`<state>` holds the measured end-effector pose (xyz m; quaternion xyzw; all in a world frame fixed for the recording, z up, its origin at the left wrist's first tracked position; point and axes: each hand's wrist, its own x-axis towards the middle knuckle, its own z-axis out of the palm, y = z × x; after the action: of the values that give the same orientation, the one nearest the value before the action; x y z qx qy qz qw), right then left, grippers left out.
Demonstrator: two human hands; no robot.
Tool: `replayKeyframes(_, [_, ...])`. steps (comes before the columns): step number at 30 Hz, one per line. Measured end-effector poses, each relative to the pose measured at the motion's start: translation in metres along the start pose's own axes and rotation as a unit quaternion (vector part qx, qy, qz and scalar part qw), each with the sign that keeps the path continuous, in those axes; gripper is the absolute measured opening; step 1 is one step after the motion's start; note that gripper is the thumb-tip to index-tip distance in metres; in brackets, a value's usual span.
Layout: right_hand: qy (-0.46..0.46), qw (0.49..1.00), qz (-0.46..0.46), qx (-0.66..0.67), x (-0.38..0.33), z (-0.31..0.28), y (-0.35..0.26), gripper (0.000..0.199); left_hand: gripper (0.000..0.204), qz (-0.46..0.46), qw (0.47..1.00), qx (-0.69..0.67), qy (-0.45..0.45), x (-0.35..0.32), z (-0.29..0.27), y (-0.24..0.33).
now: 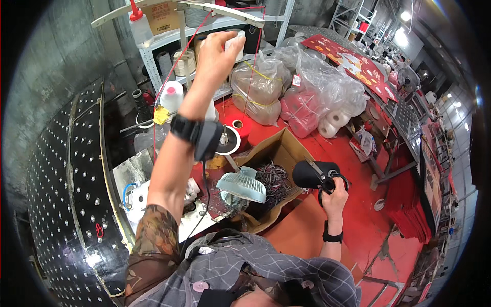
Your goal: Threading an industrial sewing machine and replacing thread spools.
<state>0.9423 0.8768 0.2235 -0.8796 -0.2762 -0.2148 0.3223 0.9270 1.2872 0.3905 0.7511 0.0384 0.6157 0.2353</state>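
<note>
A red surface (307, 230) held a cardboard box (279, 153) and small fan (242, 185); the left hand (217, 51) gripped a white spool (235, 43) overhead, the right hand (335, 192) closed around black scissors (317, 174).

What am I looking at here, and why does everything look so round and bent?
This is one picture from a wide fisheye camera worn on a person's head, looking down, so straight edges curve. No machine is at work, just two bare hands. The left hand is raised high, closed on a white spool near the red thread that runs down from the rack. The right hand holds black-handled scissors, with a dark piece of cloth at them. Below lie a red surface, an open cardboard box of dark cords, a small pale fan and clear bags of spools.
</note>
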Motion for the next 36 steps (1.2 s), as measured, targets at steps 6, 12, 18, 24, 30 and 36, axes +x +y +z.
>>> replayKeyframes(6, [-0.009,1.0,0.004,0.026,-0.003,0.004,0.007,0.027,0.029,-0.263,0.904,-0.295,-0.164,0.01,0.009,-0.013])
replayKeyframes(12, [-0.009,1.0,-0.005,0.018,-0.002,0.008,0.017,0.03,0.02,-0.212,0.917,-0.307,-0.139,0.009,0.014,-0.013])
replayKeyframes(18, [-0.011,0.999,0.017,0.039,-0.004,0.013,0.017,0.027,0.017,-0.201,0.91,-0.343,-0.116,0.01,0.004,-0.011])
replayKeyframes(24, [-0.008,0.999,-0.001,0.032,-0.005,0.018,0.023,0.029,0.02,-0.217,0.874,-0.395,-0.184,0.013,0.002,-0.01])
replayKeyframes(30, [0.0,0.999,-0.004,0.032,-0.009,0.017,0.024,0.033,0.026,-0.25,0.877,-0.357,-0.204,0.01,-0.004,-0.015])
replayKeyframes(36, [-0.01,0.999,0.023,0.034,-0.012,0.014,0.023,0.031,0.034,-0.209,0.935,-0.209,-0.194,0.011,-0.013,-0.022])
